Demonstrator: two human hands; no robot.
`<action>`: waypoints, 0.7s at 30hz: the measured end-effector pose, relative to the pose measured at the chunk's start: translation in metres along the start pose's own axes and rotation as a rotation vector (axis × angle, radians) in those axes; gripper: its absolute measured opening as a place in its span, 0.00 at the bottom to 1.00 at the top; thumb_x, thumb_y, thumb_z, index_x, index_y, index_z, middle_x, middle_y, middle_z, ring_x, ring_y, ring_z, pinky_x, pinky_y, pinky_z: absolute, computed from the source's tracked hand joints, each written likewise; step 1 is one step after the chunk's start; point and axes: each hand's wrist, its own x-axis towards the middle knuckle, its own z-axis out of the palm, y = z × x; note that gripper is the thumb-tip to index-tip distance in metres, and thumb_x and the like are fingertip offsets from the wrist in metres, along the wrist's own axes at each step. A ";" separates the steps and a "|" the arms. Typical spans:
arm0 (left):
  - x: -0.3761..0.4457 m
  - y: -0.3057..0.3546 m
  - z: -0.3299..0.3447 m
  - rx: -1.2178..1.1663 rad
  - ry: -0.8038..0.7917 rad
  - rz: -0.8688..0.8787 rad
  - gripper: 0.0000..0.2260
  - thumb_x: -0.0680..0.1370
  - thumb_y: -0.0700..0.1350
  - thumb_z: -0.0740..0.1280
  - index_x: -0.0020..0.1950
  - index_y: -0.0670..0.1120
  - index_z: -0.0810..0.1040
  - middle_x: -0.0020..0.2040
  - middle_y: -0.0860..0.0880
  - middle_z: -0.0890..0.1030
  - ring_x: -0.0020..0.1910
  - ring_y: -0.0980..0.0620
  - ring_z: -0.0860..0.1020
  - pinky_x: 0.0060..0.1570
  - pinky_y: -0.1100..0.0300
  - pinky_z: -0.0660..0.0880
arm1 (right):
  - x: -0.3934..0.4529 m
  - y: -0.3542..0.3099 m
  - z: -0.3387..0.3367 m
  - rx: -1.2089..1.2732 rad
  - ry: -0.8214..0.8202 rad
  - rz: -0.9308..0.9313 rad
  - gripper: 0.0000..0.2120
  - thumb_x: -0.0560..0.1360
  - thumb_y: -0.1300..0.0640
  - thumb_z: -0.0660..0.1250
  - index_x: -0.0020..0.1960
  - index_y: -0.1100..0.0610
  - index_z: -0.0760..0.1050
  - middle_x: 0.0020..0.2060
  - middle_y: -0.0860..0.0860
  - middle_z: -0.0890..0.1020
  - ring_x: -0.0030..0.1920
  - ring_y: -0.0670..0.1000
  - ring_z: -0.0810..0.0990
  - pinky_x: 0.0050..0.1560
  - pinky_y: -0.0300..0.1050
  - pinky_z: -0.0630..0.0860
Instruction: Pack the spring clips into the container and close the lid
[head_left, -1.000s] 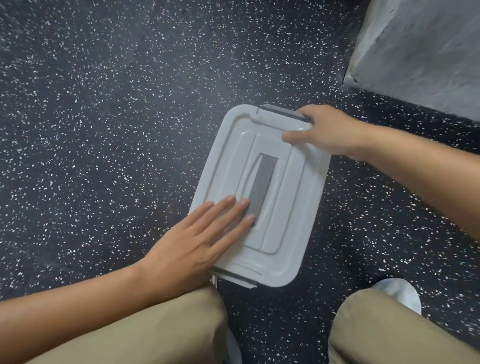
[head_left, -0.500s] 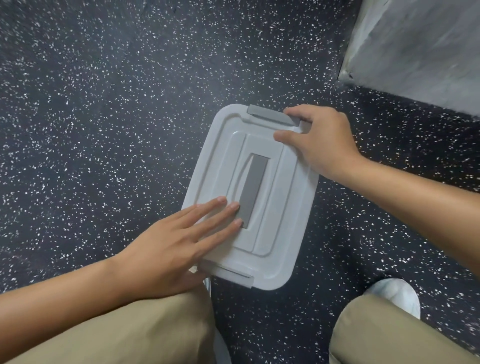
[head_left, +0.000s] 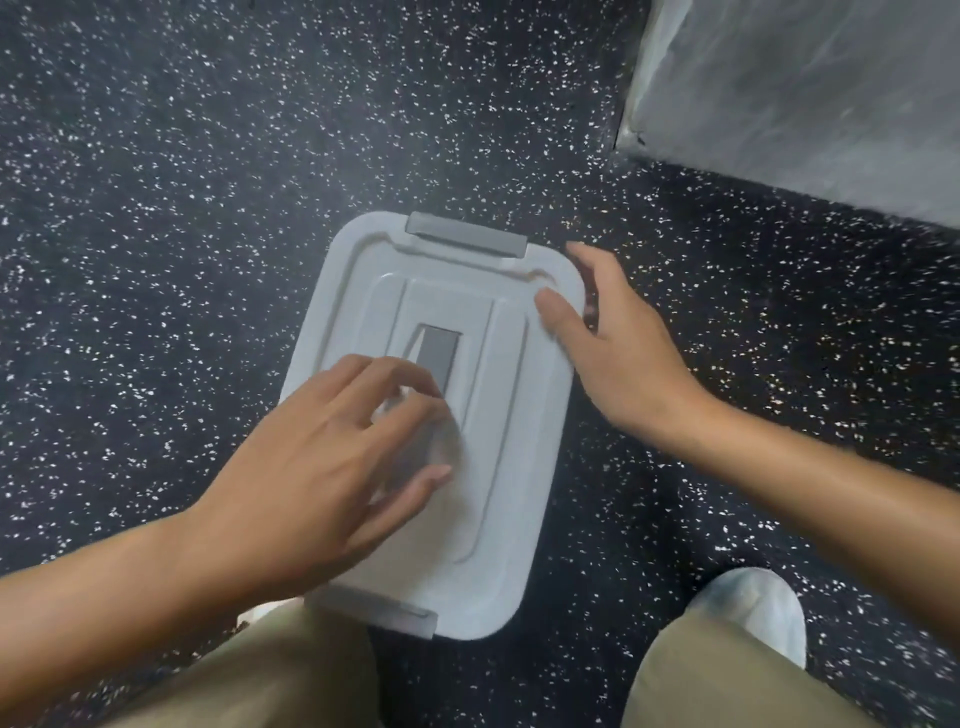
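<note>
A pale grey plastic container (head_left: 509, 447) sits on the dark speckled floor with its lid on. The lid has a dark grey handle (head_left: 439, 351) in the middle, a grey latch (head_left: 466, 235) at the far end and another latch (head_left: 384, 613) at the near end. My left hand (head_left: 332, 462) hovers blurred over the lid's left half, fingers curled and apart, holding nothing. Beside the lid's right edge is my right hand (head_left: 618, 348), fingers spread, thumb near the rim. No spring clips are visible; the inside is hidden.
A grey slab or wall base (head_left: 800, 98) fills the top right corner. My knees in tan trousers (head_left: 270, 675) frame the container's near end, and a white shoe (head_left: 753, 603) shows at the lower right. Speckled floor (head_left: 182, 234) lies all around.
My right hand came off the far latch and moved down the right edge. My left hand lifted from lying flat and curled its fingers. The container now looks straighter in view.
</note>
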 end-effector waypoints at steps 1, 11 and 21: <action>0.008 0.003 0.001 -0.003 0.012 -0.009 0.18 0.80 0.56 0.62 0.60 0.45 0.79 0.61 0.46 0.76 0.54 0.46 0.74 0.53 0.48 0.74 | -0.004 0.005 -0.001 0.029 -0.013 0.014 0.29 0.82 0.42 0.59 0.80 0.51 0.59 0.72 0.47 0.74 0.63 0.47 0.77 0.61 0.45 0.72; 0.057 0.015 0.008 0.058 0.088 -0.103 0.18 0.76 0.52 0.67 0.60 0.42 0.80 0.64 0.42 0.76 0.59 0.36 0.74 0.53 0.38 0.72 | -0.023 0.053 -0.014 0.046 -0.170 0.055 0.26 0.80 0.36 0.52 0.74 0.46 0.66 0.64 0.42 0.79 0.54 0.40 0.82 0.60 0.46 0.77; 0.074 0.038 -0.053 0.038 -0.132 -0.223 0.18 0.78 0.59 0.57 0.61 0.50 0.75 0.56 0.50 0.80 0.52 0.45 0.77 0.47 0.47 0.76 | -0.022 0.019 -0.062 0.069 -0.080 0.176 0.14 0.83 0.46 0.59 0.66 0.47 0.74 0.48 0.47 0.84 0.37 0.33 0.79 0.38 0.27 0.68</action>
